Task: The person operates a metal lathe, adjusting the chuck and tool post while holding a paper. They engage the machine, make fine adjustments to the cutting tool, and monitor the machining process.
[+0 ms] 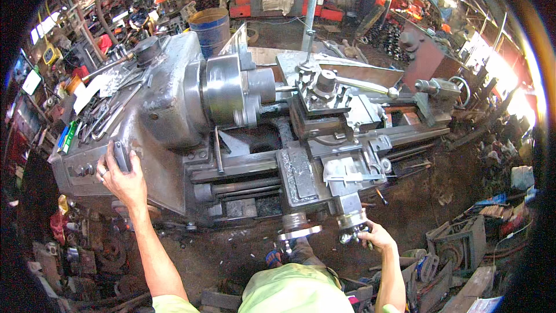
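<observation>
A large grey metal lathe (168, 110) stands in front of me. At its left end my left hand (124, 181) is closed round a dark oblong lever handle (121, 155) on the headstock. The chuck (225, 90) clamps a thick round metal workpiece (262, 85). Its right face is close to a tool in the tool post (324, 84), whose long clamping handle (365, 86) points right. Lower right, the fingers of my right hand (379, 236) curl on the handwheel (351, 221) of the cross slide. A caliper (353, 177) lies on the carriage.
Wrenches (116, 113) and papers lie on the headstock. Another handwheel (299, 233) juts out at the carriage's front, near my legs. The tailstock (437, 90) sits at the right. A blue drum (209, 28) is behind the lathe, with wooden crates (460, 243) at lower right.
</observation>
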`<state>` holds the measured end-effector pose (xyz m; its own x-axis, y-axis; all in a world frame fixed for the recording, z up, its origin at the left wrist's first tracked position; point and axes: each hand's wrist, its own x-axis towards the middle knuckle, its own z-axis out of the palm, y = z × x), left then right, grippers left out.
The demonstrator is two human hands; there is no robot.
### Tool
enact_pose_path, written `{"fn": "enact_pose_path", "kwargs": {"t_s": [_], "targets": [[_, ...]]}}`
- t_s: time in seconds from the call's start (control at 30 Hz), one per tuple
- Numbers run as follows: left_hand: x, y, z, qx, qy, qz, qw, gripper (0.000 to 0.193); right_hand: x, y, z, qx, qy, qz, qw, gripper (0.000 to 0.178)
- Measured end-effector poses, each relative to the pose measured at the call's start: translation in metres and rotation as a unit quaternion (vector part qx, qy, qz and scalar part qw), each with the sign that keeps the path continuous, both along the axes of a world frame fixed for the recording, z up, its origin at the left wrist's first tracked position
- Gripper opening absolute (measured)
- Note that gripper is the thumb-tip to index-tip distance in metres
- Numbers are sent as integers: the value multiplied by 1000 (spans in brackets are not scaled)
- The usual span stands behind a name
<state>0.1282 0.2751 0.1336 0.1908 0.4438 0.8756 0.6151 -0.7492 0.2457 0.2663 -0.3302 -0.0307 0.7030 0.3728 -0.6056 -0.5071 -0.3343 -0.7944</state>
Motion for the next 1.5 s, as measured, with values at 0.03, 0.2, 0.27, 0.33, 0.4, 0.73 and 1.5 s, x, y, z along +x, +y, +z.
{"fn": "enact_pose_path", "kwargs": {"t_s": [0.03,0.2,0.27,0.33,0.4,0.73,1.5], "targets": [[0,-1,0,-2,0,2,1000,54,0,1,0,7,-2,-2,1000,58],[1,-3,1,0,-2,-5,1000,53,2,-1,-4,8,-14,0,1000,57],[2,-4,2,-1,-1,-13,1000,53,3,-3,-9,-2,-9,3,1000,57],[2,-6,2,-3,-2,-8,1000,53,4,-6,-13,-11,-6,7,1000,57],[3,-7,2,-3,-3,-6,1000,53,5,-8,-16,-40,-7,9,999,58],[4,-10,3,15,-2,-9,1000,53,3,-8,-16,-16,-5,4,1000,57],[7,-24,6,-2,3,-14,1000,53,-16,19,26,-252,-322,65,910,65]]}}
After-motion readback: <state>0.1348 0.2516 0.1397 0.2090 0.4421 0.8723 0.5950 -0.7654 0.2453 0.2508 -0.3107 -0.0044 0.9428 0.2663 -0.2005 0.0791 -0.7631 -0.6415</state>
